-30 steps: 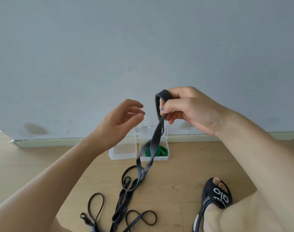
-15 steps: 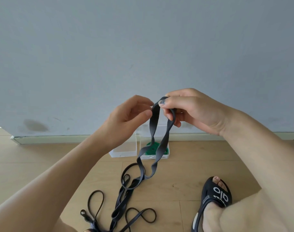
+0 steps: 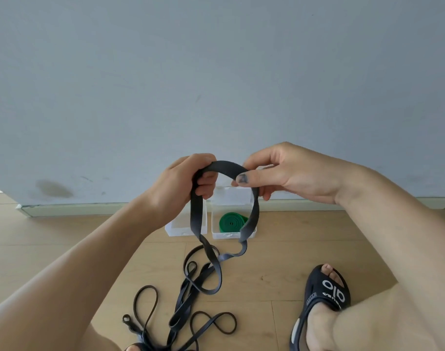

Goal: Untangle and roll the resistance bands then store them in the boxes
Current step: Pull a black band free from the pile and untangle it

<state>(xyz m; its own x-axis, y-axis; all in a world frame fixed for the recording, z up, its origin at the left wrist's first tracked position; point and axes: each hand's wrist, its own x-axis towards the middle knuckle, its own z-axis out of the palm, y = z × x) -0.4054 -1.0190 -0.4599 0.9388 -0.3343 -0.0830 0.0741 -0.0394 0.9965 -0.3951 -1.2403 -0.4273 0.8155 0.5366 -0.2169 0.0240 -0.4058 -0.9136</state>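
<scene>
Both the left hand [image 3: 181, 183] and right hand [image 3: 287, 173] pinch a flat black rubber resistance band [image 3: 198, 219], stretching its loop above two clear plastic boxes [image 3: 231, 235].

Bare forearms without sleeves, dark-painted thumbnail [image 3: 242, 178], black slide sandal [image 3: 325, 295] with white lettering

A home room: wood floor [image 3: 279, 252], skirting board [image 3: 89, 209], slipper [image 3: 325, 295].

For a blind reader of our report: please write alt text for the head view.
Two bare hands, left hand and right hand, hold a black band stretched between them, its loops trailing to the wooden floor. Behind, two clear boxes stand by the wall; the right box holds a rolled green band.
</scene>
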